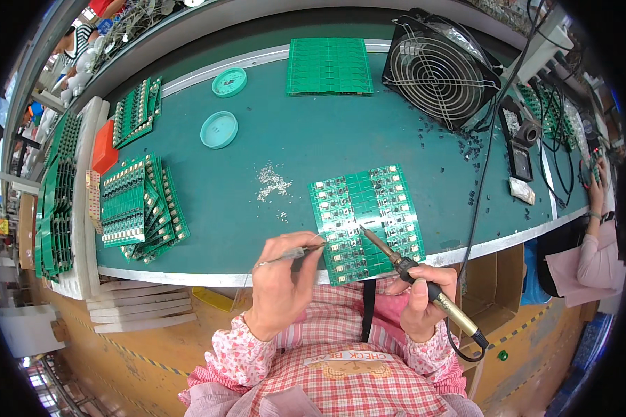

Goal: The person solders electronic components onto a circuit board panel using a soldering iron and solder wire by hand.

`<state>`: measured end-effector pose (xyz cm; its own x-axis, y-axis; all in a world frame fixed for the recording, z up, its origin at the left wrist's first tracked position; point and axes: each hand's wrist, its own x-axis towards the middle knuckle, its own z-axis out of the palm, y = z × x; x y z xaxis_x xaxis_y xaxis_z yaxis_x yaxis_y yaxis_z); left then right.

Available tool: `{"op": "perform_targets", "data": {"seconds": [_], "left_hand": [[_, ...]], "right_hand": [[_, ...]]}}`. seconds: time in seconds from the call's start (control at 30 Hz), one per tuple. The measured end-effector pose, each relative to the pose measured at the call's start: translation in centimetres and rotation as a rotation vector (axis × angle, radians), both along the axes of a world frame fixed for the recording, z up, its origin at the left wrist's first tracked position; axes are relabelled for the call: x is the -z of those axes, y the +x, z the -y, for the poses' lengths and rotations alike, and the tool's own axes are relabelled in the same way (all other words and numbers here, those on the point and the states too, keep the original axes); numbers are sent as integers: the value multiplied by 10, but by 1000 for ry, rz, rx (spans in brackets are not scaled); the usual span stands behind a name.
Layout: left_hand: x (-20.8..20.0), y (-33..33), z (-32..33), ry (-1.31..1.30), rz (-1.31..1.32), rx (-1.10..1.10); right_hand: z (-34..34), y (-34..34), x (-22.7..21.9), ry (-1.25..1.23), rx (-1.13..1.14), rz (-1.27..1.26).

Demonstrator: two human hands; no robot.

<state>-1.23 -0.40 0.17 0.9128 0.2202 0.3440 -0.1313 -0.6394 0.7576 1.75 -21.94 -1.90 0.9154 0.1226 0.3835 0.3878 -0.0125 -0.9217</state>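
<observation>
A green circuit board panel (364, 222), lined with columns of small parts, lies at the table's front edge. My right hand (428, 299) is closed round a soldering iron (405, 265), whose tip points at the middle of the panel; contact with the board cannot be made out. Left of the panel, my left hand (284, 276) pinches a slim pen-like solder wire holder (292, 254). A thin wire trails from it, and its front end is near the panel's left edge. Small silvery parts (272, 182) lie scattered beyond my left hand.
Stacked circuit boards (142, 208) stand at left beside a red box (105, 147). Two round green lids (219, 130) lie farther back. A bare board stack (328, 67) and a fan (438, 73) are at the back. Black parts (470, 149) and a black cable (481, 201) lie right. A co-worker's hand (597, 187) is far right.
</observation>
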Motion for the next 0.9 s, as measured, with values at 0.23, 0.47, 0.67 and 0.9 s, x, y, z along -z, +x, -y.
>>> {"op": "perform_targets", "data": {"seconds": [0.23,0.47,0.67,0.9], "left_hand": [[0,4,5,67,19,28],[-1,5,5,101,18,27],[-1,5,6,113,7,24],[-3,5,6,142,9,27]], "right_hand": [[2,-2,-2,7,11,-24],[4,-1,0,17,6,-33],[3,0,3,27,-3,-14],[-5,2,-1,76,-78,76]]}}
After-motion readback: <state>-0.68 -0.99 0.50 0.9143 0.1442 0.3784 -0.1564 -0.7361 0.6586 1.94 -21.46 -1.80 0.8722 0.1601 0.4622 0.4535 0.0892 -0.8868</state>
